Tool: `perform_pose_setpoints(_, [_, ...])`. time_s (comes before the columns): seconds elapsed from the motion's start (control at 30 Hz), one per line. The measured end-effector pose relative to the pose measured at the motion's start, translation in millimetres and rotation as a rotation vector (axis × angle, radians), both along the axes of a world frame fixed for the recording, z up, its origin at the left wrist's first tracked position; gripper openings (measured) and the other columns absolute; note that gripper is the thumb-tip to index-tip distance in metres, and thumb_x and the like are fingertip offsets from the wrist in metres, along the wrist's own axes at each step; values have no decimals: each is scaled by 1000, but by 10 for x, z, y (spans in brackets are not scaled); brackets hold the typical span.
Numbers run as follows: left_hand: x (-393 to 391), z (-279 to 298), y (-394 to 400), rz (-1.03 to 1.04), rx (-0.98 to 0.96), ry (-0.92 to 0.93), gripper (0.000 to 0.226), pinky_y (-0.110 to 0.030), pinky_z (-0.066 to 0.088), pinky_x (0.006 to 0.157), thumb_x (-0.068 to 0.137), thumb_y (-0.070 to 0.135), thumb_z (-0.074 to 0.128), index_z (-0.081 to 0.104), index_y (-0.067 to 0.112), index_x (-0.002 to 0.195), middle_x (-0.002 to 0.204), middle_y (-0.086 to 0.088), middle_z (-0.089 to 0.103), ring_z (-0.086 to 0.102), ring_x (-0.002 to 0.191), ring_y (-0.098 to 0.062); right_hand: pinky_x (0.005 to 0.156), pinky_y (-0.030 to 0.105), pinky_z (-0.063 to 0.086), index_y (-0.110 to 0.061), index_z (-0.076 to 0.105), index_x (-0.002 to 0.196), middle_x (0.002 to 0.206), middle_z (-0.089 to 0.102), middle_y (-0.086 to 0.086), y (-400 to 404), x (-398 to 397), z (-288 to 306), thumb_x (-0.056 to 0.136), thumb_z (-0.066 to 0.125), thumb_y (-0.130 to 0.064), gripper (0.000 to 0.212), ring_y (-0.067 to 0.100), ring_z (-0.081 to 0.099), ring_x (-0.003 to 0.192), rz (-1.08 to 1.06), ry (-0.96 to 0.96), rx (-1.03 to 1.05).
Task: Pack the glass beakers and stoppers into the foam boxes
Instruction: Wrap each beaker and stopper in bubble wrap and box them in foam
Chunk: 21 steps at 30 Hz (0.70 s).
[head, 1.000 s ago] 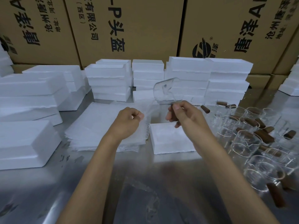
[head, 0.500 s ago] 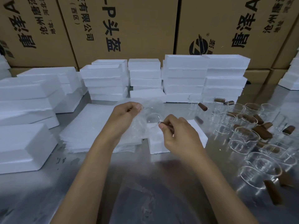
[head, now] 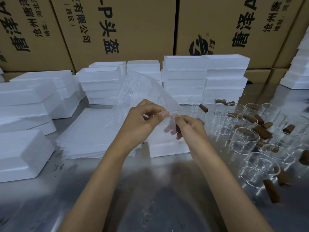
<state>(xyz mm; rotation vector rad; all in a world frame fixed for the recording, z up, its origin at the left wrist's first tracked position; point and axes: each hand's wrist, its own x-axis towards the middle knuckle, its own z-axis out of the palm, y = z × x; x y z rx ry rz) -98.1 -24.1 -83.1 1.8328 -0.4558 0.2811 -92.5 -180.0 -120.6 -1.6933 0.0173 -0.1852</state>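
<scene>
Both hands hold a clear bubble wrap bag [head: 133, 91] above a white foam box [head: 167, 148] lying on the metal table. My left hand [head: 143, 121] pinches the bag's edge between thumb and forefinger. My right hand [head: 190, 129] pinches the same edge from the right, and its lower fingers and a brown stopper [head: 178, 128] show through the wrap. The faint rim of a glass beaker [head: 164, 104] appears inside the bag. Several empty beakers [head: 244, 139] stand at the right with loose brown stoppers [head: 262, 133] among them.
A stack of bubble wrap sheets [head: 90, 131] lies left of the foam box. Stacks of white foam boxes [head: 205, 77] line the back, with more on the left [head: 21, 148]. Brown cartons [head: 133, 30] form a wall behind them. The metal tabletop [head: 150, 198] stretches in front.
One second ago my right hand held a beaker up in the air. The beaker now sits in the bubble wrap bag, which both hands have lifted off the stack.
</scene>
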Motion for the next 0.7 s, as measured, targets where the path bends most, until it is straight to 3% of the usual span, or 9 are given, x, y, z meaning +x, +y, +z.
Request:
perform_pose_setpoints(0.1, [6,-42,-48,17,39,-19,13,-10,41,73,92,17,68,73,25,83,86,10,60,53,73,2,52,10,36,-16,63,77,62,70,-17,28,-45,7,100,50,-26,28,-3,55,53,-5,-60,-131])
perform_pose_setpoints(0.2, [13,-78,-92,40,54,-34,15,-9,40,71,93,14,66,71,23,83,85,9,60,52,71,3,62,30,49,-10,66,87,66,72,-13,70,-45,-31,99,52,-26,25,12,65,65,-21,-98,-249])
perform_pose_setpoints(0.33, [-12,-109,-153,-8,128,-39,12,-17,45,72,94,15,64,71,19,85,84,7,64,58,75,-9,63,21,49,-11,60,82,62,70,-8,58,-29,-60,97,55,-31,25,9,69,68,-53,-58,-220])
perform_pose_setpoints(0.43, [-51,-93,-170,-82,100,-15,13,-31,50,71,95,12,62,71,16,86,73,5,68,62,68,-15,66,27,49,-7,62,89,65,72,-3,36,-6,-65,95,52,-17,15,12,72,67,1,16,-95])
perform_pose_setpoints(0.53, [-44,-31,-105,175,-111,-146,20,-30,47,61,94,6,56,69,21,97,70,3,69,58,62,-17,59,22,40,-12,63,89,70,75,-1,5,1,-48,95,45,-9,19,11,71,63,53,64,16])
perform_pose_setpoints(0.63, [50,-2,148,597,-121,-383,29,-21,43,78,93,17,60,57,26,121,104,12,62,55,96,-13,51,17,40,-14,63,90,77,76,0,-37,-8,-19,102,49,-20,20,14,68,57,131,66,104])
perform_pose_setpoints(0.7, [172,-27,379,694,-97,-322,52,-26,39,99,91,30,67,44,27,137,129,9,48,43,119,-12,49,17,39,-14,63,90,80,76,2,-61,-12,-10,103,50,-25,22,15,65,53,166,63,139])
